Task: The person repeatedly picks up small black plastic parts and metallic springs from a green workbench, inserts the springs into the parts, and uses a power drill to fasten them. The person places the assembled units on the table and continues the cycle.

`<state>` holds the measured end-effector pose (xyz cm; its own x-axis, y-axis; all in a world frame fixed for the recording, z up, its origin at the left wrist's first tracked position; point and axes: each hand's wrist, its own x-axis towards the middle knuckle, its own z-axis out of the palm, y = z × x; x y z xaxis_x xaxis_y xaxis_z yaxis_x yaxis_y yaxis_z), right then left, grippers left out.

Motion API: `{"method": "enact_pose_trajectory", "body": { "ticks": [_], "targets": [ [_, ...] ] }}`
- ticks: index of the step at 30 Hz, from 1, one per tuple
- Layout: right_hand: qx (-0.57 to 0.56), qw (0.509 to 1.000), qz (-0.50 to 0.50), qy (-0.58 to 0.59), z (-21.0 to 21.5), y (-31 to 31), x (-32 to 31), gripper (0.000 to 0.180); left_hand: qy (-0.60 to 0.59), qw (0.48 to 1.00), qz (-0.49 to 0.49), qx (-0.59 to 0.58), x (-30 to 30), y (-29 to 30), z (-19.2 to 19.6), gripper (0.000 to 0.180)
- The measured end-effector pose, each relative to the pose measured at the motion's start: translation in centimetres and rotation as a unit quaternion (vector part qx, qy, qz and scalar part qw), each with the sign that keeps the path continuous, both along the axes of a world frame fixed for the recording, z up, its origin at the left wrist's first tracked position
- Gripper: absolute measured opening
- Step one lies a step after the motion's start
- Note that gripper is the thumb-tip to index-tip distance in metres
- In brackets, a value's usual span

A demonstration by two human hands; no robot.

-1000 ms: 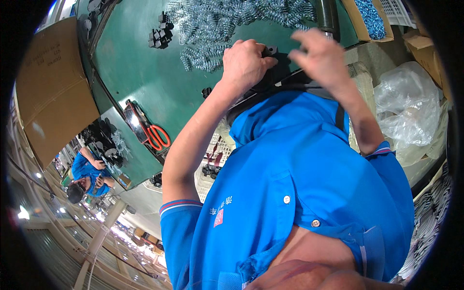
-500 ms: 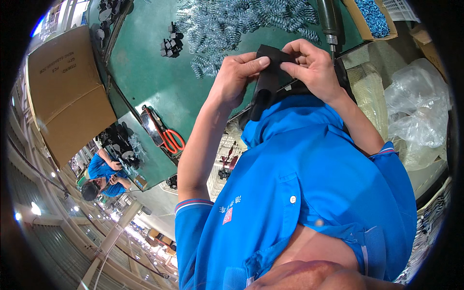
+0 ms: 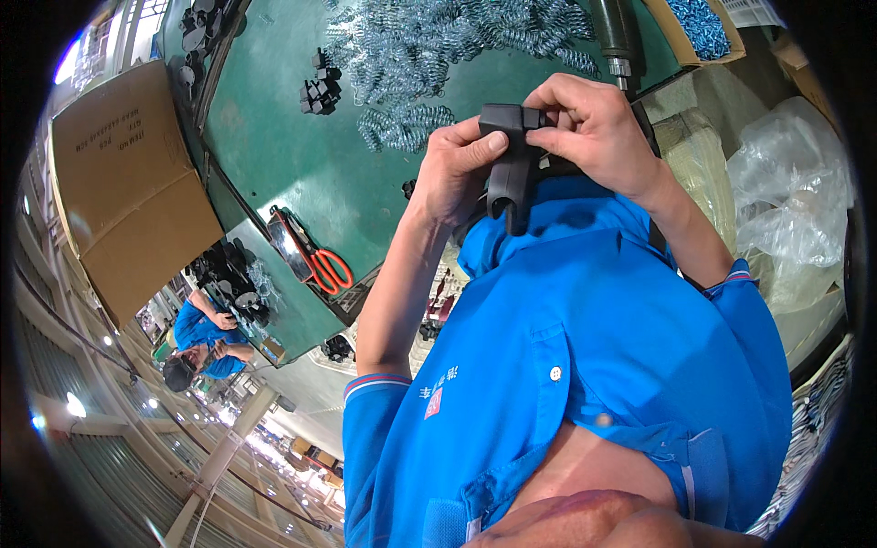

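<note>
My left hand [image 3: 457, 172] is closed round a long black plastic part [image 3: 513, 172], its thumb pressed on the upper face. The part has a boxy far end and a hollow, channel-like near end pointing toward my body. At the right side of its far end sits a small black block [image 3: 533, 118], pinched in the fingers of my right hand [image 3: 589, 128]. Whether the block is seated in the part or only touching it, I cannot tell. Just beyond my hands, a large heap of metal coil springs [image 3: 402, 55] lies on the green tabletop [image 3: 274, 137].
Small black blocks [image 3: 320, 89] lie left of the springs. Farther left are orange-handled scissors [image 3: 329, 271] and a cardboard box [image 3: 132, 183]. A dark power screwdriver [image 3: 610, 36] and a box of blue screws [image 3: 702, 29] are at right. A co-worker [image 3: 206, 342] sits at far left.
The black part has turned in my left hand, so its hollow underside shows more. My right fingers now hold the small block against its far end.
</note>
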<state>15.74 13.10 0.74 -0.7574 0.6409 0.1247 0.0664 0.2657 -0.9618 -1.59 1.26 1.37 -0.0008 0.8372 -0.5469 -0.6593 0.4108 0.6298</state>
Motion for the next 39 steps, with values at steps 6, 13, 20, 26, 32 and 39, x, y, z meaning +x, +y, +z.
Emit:
{"method": "enact_pose_trajectory", "body": {
  "ticks": [6,13,20,26,32,39],
  "targets": [
    [-0.296,0.954,-0.005,0.056,0.3,-1.0,0.0,0.016,-0.069,0.997,-0.039,-0.014,-0.8,0.1,0.0,0.037],
    [-0.165,0.985,0.000,0.052,1.1,-0.9,-0.5,0.023,-0.140,0.990,-0.019,-0.006,-0.2,-0.6,-1.2,0.039],
    [-0.135,0.986,0.071,0.062,-1.6,0.5,-0.3,0.020,0.116,0.988,-0.098,-0.027,-1.6,0.8,1.2,0.028],
    [0.128,0.981,0.139,0.036,-6.5,3.9,-0.7,0.017,0.538,0.822,-0.185,0.030,-0.7,2.7,-1.1,0.034],
    [0.234,0.965,0.060,-0.101,-7.9,2.8,-1.0,0.014,0.772,0.613,-0.133,0.103,1.8,2.6,-3.8,0.040],
    [0.358,0.911,-0.061,-0.197,-2.1,8.1,0.2,0.028,0.818,0.542,-0.181,0.071,2.6,3.4,-4.5,0.033]
  ]
}}
